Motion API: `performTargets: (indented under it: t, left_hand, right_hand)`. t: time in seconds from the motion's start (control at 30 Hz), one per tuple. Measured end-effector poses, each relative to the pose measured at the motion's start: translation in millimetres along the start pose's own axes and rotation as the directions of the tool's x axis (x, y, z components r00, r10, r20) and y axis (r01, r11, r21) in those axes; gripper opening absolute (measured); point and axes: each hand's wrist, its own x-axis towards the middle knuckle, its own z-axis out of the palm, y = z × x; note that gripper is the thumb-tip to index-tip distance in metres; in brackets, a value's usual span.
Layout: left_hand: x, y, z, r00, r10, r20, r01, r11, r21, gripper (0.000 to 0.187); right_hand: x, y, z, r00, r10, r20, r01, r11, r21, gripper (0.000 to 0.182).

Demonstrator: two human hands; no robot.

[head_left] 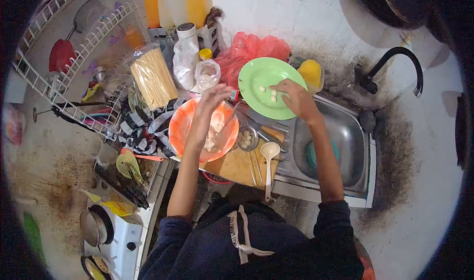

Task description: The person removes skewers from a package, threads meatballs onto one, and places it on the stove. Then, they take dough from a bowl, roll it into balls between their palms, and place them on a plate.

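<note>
My left hand (213,99) is raised over the right part of an orange bowl (177,131), fingers stretched out and holding nothing. Pale, sticky dough (213,131) lies in the bowl. Over the green oval plate (256,75), my right hand (295,98) has its fingers apart, with the fingertips close to small white balls (274,98) on the plate. Another white ball (262,88) lies just left of them. Between bowl and sink, a small strainer (247,137) holds several round pieces, beside a cream ladle (269,151) on the wooden board (224,165).
A metal sink (353,154) with a black faucet (400,57) is at the right. Behind the bowl stand skewers (154,77), plastic bags (185,65) and bottles (197,5). The stove (118,240) is lower left, below a white rack (94,47).
</note>
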Motion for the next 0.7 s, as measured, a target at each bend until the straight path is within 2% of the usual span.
performTargets:
  t: [0.07,0.17,0.3,0.37,0.47,0.57,0.67,0.7]
  left_hand:
    - [-8,5,1,0.999,-0.031,0.026,0.030,0.999,0.027,0.039]
    - [-11,5,-1,0.993,-0.054,0.106,0.053,0.998,0.016,0.038]
    - [-15,9,0,0.986,-0.069,0.150,0.057,0.995,0.081,0.035]
    - [-16,8,-1,0.983,-0.060,0.171,0.045,0.995,0.093,0.035]
    - [-16,7,-4,0.983,-0.064,0.173,0.046,0.993,0.105,0.034]
    - [-18,5,-12,0.985,-0.085,0.153,0.072,0.993,0.092,0.034]
    - [-18,-2,-25,0.988,-0.051,0.148,0.030,0.990,0.136,0.033]
    - [-19,-2,-27,0.989,-0.066,0.132,0.056,0.995,0.084,0.033]
  right_hand:
    - [7,3,5,0.993,-0.112,0.046,0.106,0.988,0.111,0.028]
    - [11,6,8,0.994,-0.065,0.087,0.050,0.984,0.170,0.025]
    - [13,14,9,0.993,-0.091,0.080,0.077,0.984,0.158,0.022]
    - [13,12,8,0.999,-0.032,0.000,0.032,0.990,0.137,0.019]
    - [12,12,6,0.999,-0.009,0.034,0.006,0.996,0.085,0.018]
    - [9,11,4,0.999,0.022,0.048,-0.029,0.989,0.143,0.017]
    - [10,7,3,1.000,0.006,0.030,-0.010,0.993,0.121,0.018]
    - [11,8,5,1.000,0.005,0.031,-0.009,0.992,0.123,0.018]
